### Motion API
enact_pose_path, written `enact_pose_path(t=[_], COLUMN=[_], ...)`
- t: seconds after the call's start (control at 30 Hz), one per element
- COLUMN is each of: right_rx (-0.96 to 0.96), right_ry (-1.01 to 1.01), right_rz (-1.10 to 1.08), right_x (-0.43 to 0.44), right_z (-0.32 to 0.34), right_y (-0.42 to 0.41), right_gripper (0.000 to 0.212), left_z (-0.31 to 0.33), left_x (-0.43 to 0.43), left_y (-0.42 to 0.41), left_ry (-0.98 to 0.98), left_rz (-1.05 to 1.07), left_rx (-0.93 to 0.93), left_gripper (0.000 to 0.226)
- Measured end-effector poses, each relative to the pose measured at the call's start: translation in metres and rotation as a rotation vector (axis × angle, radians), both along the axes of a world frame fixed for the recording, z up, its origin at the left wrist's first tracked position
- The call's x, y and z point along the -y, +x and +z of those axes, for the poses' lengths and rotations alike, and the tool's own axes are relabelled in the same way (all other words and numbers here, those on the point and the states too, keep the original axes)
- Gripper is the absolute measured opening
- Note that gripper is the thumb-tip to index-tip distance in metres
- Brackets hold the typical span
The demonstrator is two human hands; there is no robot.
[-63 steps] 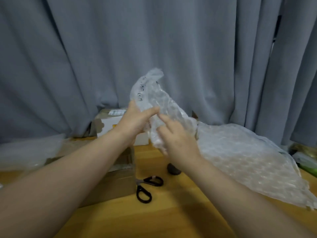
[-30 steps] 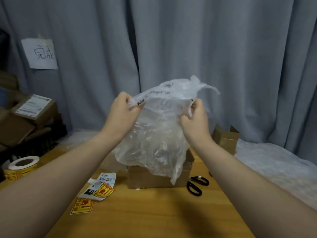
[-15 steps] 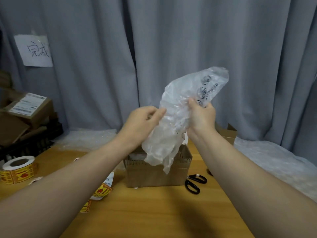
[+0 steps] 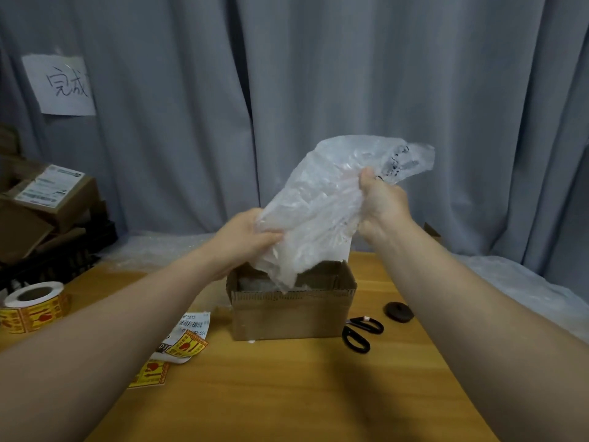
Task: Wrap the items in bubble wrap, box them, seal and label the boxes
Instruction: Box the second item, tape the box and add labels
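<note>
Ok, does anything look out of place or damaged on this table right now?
Loose warning stickers and a curled shipping label lie overlapping in a small heap left of the open box. Nothing else stands out.

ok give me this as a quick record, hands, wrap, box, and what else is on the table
left hand: grips the wrap's lower side
right hand: grips its upper end
wrap: crumpled, held in the air, lower tip over the box
box: open, on the table
scissors: right of the box
label roll: far left
loose labels: left of the box
stage: wrap not yet in the box
</note>
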State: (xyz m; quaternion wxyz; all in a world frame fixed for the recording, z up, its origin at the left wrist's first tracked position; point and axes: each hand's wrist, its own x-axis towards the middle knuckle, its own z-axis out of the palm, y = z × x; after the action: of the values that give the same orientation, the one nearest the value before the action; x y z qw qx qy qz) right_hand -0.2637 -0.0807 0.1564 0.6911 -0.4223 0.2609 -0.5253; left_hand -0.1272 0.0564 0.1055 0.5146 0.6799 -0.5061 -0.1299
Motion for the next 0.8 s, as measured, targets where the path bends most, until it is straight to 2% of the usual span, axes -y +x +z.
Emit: enact_pose_path(t=[0.07, 0.13, 0.17, 0.27, 0.33, 0.37, 0.43, 0.47, 0.5, 0.57, 0.6, 0.67, 0.73, 0.8], right_rx=[-0.004, 0.006, -0.004, 0.043, 0.053, -0.008, -0.244, -0.369, -0.486, -0.759, -0.913, -1.162, -1.264, -1.3], right_ry=[0.021, -0.037, -0.097, -0.403, -0.687, -0.846, -1.139, -1.245, -1.33, -1.433, -1.422, -1.297, -1.21, -1.21], right_rz=[-0.094, -0.282, -0.37, -0.483, -0.469, -0.446, -0.424, -0.421, -0.403, -0.361, -0.323, -0.169, -0.039, 0.059], right_x=[0.011, 0.023, 0.025, 0.017, 0.001, -0.007, -0.019, -0.024, -0.027, -0.038, -0.043, -0.049, -0.053, -0.057], right_z=[-0.003, -0.004, -0.003, -0.001, -0.004, -0.008, -0.031, -0.045, -0.06, -0.091, -0.104, -0.121, -0.124, -0.121], right_y=[-0.005, -0.01, -0.013, -0.017, -0.009, -0.003, 0.01, 0.016, 0.021, 0.03, 0.034, 0.039, 0.042, 0.045], right_gripper=[0.037, 0.013, 0.008, 0.025, 0.04, 0.038, 0.018, 0.017, 0.026, 0.039, 0.04, 0.044, 0.044, 0.042], left_z=[-0.008, -0.019, -0.023, -0.032, -0.036, -0.039, -0.048, -0.054, -0.06, -0.067, -0.069, -0.07, -0.069, -0.066], left_x=[-0.002, -0.006, -0.008, -0.015, -0.018, -0.019, -0.021, -0.022, -0.024, -0.03, -0.033, -0.036, -0.036, -0.032], left_y=[0.016, 0.031, 0.034, 0.035, 0.034, 0.035, 0.04, 0.041, 0.042, 0.037, 0.033, 0.029, 0.028, 0.03], left_ry=[0.049, 0.115, 0.155, 0.292, 0.468, 0.569, 0.707, 0.698, 0.619, 0.354, 0.229, 0.069, -0.007, -0.041], left_rz=[0.14, 0.234, 0.247, 0.125, 0.022, -0.004, 0.004, 0.017, 0.015, -0.018, -0.009, 0.076, 0.125, 0.119], left_rx=[0.147, 0.263, 0.316, 0.438, 0.493, 0.528, 0.621, 0.635, 0.577, 0.278, 0.154, 0.046, 0.016, 0.03], left_gripper=[0.011, 0.01, 0.009, 0.01, 0.025, 0.038, 0.068, 0.081, 0.086, 0.08, 0.078, 0.068, 0.049, 0.049])
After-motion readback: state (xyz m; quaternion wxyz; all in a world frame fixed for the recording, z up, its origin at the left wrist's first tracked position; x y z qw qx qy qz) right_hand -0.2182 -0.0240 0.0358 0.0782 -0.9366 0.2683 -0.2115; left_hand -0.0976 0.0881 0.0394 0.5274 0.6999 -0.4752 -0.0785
